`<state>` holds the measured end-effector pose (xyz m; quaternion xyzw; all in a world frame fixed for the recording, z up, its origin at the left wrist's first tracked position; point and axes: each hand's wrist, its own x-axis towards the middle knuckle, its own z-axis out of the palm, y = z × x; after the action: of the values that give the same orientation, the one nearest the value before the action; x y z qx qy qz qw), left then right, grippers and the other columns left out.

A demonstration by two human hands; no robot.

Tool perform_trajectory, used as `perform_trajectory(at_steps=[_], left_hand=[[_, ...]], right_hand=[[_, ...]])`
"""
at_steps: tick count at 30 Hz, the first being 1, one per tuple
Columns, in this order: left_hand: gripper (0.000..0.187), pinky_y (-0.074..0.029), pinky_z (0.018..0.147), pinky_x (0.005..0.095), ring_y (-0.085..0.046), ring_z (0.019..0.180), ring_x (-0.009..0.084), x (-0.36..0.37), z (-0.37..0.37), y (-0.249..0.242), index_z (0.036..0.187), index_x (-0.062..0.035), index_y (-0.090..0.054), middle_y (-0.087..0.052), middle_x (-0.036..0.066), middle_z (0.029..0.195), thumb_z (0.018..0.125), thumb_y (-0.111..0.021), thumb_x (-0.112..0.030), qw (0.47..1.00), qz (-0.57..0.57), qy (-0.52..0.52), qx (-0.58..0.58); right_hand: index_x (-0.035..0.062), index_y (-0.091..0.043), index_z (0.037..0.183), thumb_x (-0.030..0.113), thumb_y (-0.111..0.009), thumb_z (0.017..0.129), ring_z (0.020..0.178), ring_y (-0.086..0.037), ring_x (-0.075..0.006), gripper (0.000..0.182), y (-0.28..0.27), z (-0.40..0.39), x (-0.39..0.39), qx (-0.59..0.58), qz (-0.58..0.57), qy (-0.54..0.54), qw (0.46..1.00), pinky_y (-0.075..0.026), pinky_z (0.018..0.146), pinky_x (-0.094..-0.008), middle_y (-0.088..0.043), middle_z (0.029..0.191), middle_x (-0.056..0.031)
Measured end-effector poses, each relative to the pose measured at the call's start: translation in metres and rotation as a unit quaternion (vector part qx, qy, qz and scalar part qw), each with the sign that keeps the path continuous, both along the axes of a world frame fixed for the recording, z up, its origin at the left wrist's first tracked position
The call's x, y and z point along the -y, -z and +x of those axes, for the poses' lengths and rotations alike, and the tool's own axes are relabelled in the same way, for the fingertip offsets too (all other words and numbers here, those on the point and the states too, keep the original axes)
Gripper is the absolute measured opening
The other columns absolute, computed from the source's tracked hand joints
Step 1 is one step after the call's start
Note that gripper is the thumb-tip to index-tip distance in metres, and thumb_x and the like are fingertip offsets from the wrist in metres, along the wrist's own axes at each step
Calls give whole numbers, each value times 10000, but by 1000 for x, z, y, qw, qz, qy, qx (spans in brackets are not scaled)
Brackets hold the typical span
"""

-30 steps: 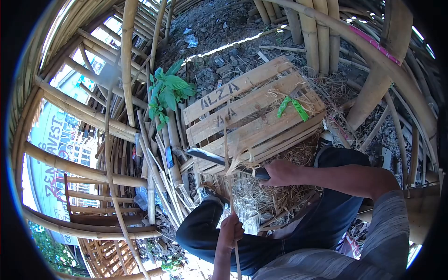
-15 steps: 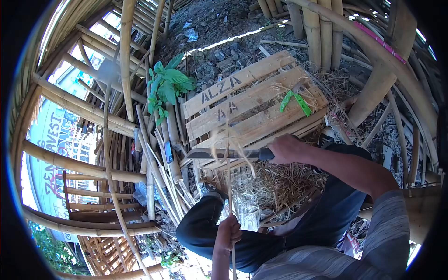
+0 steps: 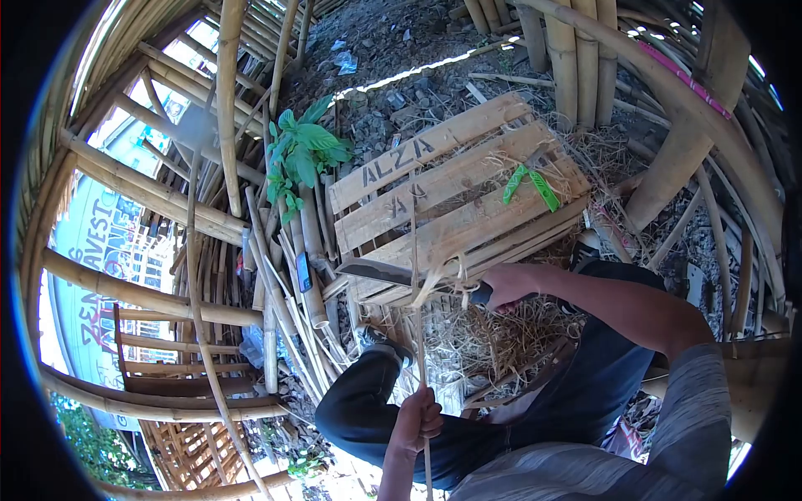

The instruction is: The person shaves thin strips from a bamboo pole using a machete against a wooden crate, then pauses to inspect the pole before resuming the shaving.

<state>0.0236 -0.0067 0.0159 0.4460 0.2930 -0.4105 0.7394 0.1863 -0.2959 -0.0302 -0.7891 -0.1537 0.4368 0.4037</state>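
My left hand (image 3: 418, 422) is wrapped round the lower part of a thin bamboo strip (image 3: 414, 225), which runs upward over the wooden crate (image 3: 468, 230). In my right hand (image 3: 514, 285) is the dark handle of a machete. The machete blade (image 3: 374, 270) points left and crosses the strip near the crate's front edge. Pale curled shavings (image 3: 443, 282) hang at the blade, partly covering it. On the crate's slats, beyond my right hand, lies a bright green V-shaped item (image 3: 531, 185) of a kind I cannot make out.
A leafy green plant (image 3: 302, 150) and a blue phone-like object (image 3: 303, 272) are left of the crate, among bamboo poles (image 3: 271, 334). Loose shavings (image 3: 518, 342) cover the ground between my legs. Thick bamboo posts (image 3: 576, 75) stand behind the crate, and a bamboo frame rises at left.
My right hand and the machete have come slightly down toward my body along the strip. The curled shavings have shifted with the blade. My left hand has moved a little right, still gripping.
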Motion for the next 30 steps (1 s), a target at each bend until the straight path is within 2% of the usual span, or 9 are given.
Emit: perform_trajectory(at_steps=[3,5,12,15,17,21,25,27,30], left_hand=[[384,-141,325,192,-178,377,31,3,0,0,684,-177,-337,-221,-70,513,975,-318,-426,1000,-17,-9,-9],[383,-141,324,196,-170,374,37,4,0,-1,692,-172,-334,-212,-65,511,975,-317,-430,998,-41,-30,-38],[378,-139,323,198,-146,374,45,-3,2,14,705,-159,-327,-197,-62,513,982,-300,-414,951,-284,-86,-93],[376,-132,326,190,-144,375,41,-10,6,11,701,-161,-328,-199,-64,514,984,-302,-407,968,-239,-58,-57],[375,-134,326,190,-147,375,40,-13,8,4,699,-164,-329,-199,-65,515,983,-306,-408,978,-197,-49,-48],[369,-145,326,189,-164,376,32,-13,9,1,691,-174,-331,-206,-69,517,977,-337,-407,999,-41,-6,-9],[350,-162,330,189,-209,375,34,-1,4,1,676,-169,-336,-248,-66,514,981,-352,-340,997,51,14,52],[352,-162,329,189,-216,375,33,1,1,6,666,-165,-333,-243,-64,508,981,-357,-322,992,91,12,81],[366,-135,332,190,-179,380,30,-2,0,8,677,-181,-329,-201,-68,507,969,-369,-397,992,83,24,91]], right_hand=[[-3,-637,811,342,-659,667,714,-657,-289,375,5,-9,-9,45,-25,-9,999,-532,663,-389,-657,784,-187],[-2,-641,793,253,-627,690,659,-659,-286,275,-8,-21,-13,314,-177,70,930,-537,610,-352,-657,721,-165],[15,-644,806,181,-601,685,711,-652,-314,209,-4,6,-4,421,-209,66,880,-526,642,-404,-651,758,-184],[12,-626,807,176,-610,676,738,-650,-323,211,-9,0,-11,401,-227,23,887,-521,672,-432,-643,785,-202],[0,-618,825,206,-633,676,721,-645,-338,255,8,-12,-15,401,-114,61,907,-521,675,-432,-639,788,-206],[-10,-603,878,297,-657,688,762,-633,-353,366,23,-28,-19,372,-71,16,925,-521,704,-430,-620,766,-220],[-12,-592,889,302,-652,692,763,-634,-341,375,28,-27,-16,367,-90,-49,925,-522,696,-426,-618,754,-205],[-5,-610,844,292,-650,689,737,-635,-336,338,36,-26,-17,480,-39,-52,875,-523,681,-420,-627,763,-190],[9,-623,809,264,-638,687,733,-639,-321,284,46,-24,-23,464,-46,-65,882,-522,670,-417,-633,775,-182]])
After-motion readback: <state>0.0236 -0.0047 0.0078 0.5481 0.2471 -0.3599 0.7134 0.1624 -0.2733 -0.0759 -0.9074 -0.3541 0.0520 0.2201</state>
